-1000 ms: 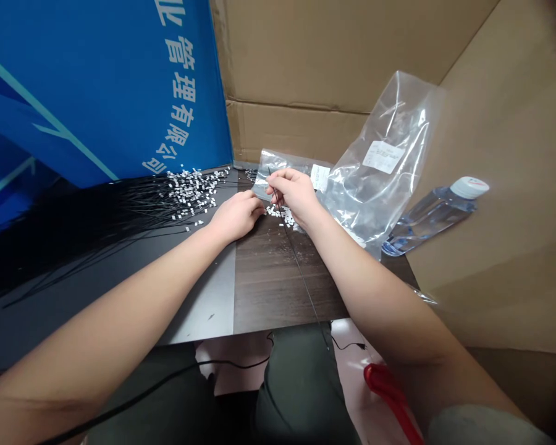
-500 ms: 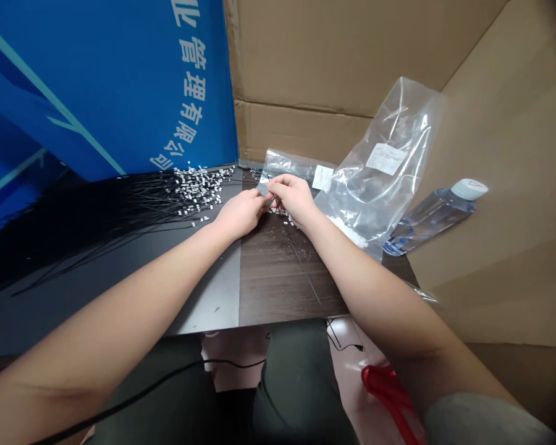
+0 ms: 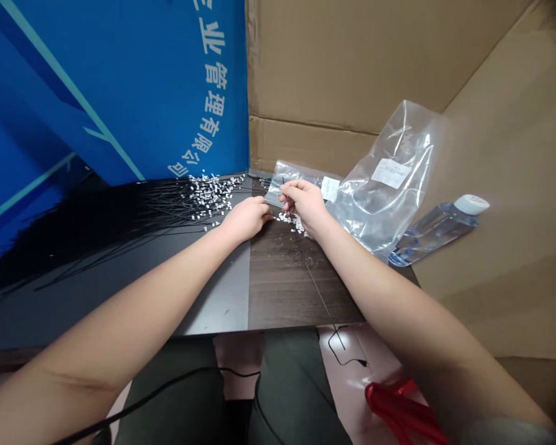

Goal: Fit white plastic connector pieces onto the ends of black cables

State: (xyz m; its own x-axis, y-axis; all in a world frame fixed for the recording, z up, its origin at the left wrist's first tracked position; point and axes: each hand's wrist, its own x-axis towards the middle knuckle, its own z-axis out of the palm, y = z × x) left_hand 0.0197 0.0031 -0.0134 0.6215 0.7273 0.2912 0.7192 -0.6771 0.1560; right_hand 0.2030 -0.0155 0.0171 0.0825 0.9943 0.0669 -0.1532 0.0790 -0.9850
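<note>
My right hand (image 3: 304, 203) pinches a thin black wire (image 3: 315, 289) near its upper end; the wire runs back across the dark table (image 3: 278, 290) and off its near edge. My left hand (image 3: 246, 219) rests curled on the table beside it, fingertips at a small pile of tiny white connector pieces (image 3: 291, 220). Whether the left fingers hold a piece is hidden. A fan of several black wires with white ends (image 3: 120, 216) lies spread to the left.
A small clear bag (image 3: 280, 179) lies behind the hands and a large clear plastic bag (image 3: 389, 179) leans to the right. A water bottle (image 3: 438, 228) lies at the table's right. Blue board (image 3: 97, 93) and cardboard walls (image 3: 352, 68) enclose the table. Something red (image 3: 398, 411) sits below.
The hands met at the white pieces half a second ago; now my right hand has lifted the wire's end slightly again. The camera view has shifted, so everything sits a bit lower and to the right.
</note>
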